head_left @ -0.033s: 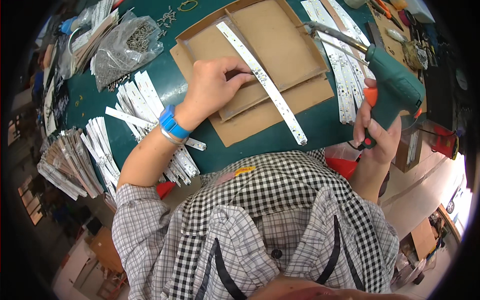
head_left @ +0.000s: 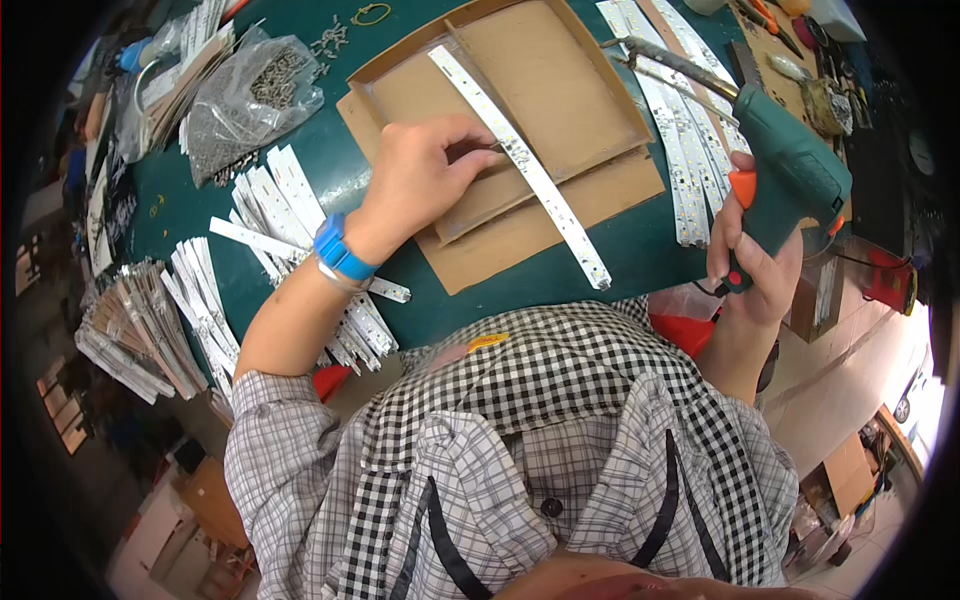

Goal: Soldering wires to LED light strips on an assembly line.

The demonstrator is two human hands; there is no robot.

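A long white LED circuit strip [head_left: 545, 190] lies slantwise across a shallow brown cardboard tray [head_left: 555, 95], its near end reaching past the tray toward me. My left hand [head_left: 430, 170] is at the strip's left edge, near its middle, thumb and forefinger brought together. A tiny part seems to sit between those fingertips, too small to name. In my right hand [head_left: 760, 265] is a green soldering gun [head_left: 795, 165] with an orange trigger, my fingers wrapped round its handle. Its metal tip points up and left, over the tray's right side, away from the strip.
More LED strips [head_left: 675, 150] lie right of the tray, partly behind the gun. Several strip piles [head_left: 280, 200] spread on the left. A clear bag of small metal parts [head_left: 255, 100] sits at the far left of the green table [head_left: 480, 300]. Tools [head_left: 785, 35] lie far right.
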